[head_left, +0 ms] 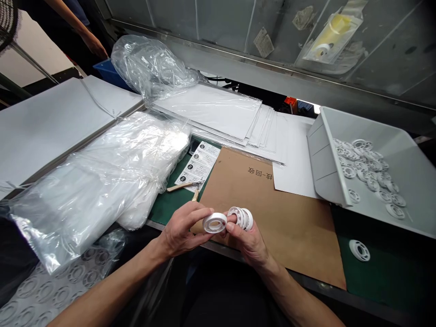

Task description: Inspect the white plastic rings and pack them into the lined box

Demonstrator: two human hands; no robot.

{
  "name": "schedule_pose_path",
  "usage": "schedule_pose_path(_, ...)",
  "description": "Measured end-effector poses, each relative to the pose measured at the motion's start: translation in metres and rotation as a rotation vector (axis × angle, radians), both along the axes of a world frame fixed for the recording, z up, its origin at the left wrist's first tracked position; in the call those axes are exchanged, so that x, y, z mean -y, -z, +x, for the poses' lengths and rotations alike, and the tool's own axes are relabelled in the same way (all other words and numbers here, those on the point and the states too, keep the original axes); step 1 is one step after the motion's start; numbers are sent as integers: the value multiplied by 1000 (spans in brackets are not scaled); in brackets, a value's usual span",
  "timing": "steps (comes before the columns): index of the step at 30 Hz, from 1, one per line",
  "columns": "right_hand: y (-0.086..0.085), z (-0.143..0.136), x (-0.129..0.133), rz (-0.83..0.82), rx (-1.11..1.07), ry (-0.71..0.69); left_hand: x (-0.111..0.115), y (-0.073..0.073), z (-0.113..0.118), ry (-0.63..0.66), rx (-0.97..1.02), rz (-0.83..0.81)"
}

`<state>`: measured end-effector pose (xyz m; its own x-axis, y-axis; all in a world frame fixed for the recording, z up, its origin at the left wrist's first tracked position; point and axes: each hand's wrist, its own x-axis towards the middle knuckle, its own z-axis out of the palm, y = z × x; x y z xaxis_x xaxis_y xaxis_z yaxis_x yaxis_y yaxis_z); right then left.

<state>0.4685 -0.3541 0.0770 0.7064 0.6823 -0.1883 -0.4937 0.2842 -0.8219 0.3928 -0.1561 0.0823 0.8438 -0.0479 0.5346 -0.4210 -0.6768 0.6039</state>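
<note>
While loose rings (373, 177) in the grey bin (325, 156) seem pending, layered rings (76, 273) left of it appear packed; fingers clamp one ring (223, 224) (left hand (182, 227)), a stack (244, 219) (right hand (254, 245)).

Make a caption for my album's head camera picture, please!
Left hand holds one white ring; right hand holds more rings near a brown sheet.

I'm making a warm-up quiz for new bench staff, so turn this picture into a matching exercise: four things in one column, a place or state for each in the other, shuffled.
1. Left hand
2. Right hand
3. Grey bin
4. Large brown sheet

A. Has many loose rings inside
B. Holds several stacked rings
C. Lies flat, printed with dark characters
D. Holds a single ring

Pairs: 1-D; 2-B; 3-A; 4-C
</note>
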Motion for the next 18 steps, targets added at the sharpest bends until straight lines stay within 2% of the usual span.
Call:
schedule_pose_path(6, -1, 0, 2, 2, 39, -7, -1, -3, 3, -10, 84, 52)
schedule_pose_path(13, -9, 2, 5, 23, 159, -95, 1, -5, 3, 10, -57, 12)
schedule_pose_path(18, -10, 1, 4, 22, 170, -92, 1, -6, 1, 58, -87, -16)
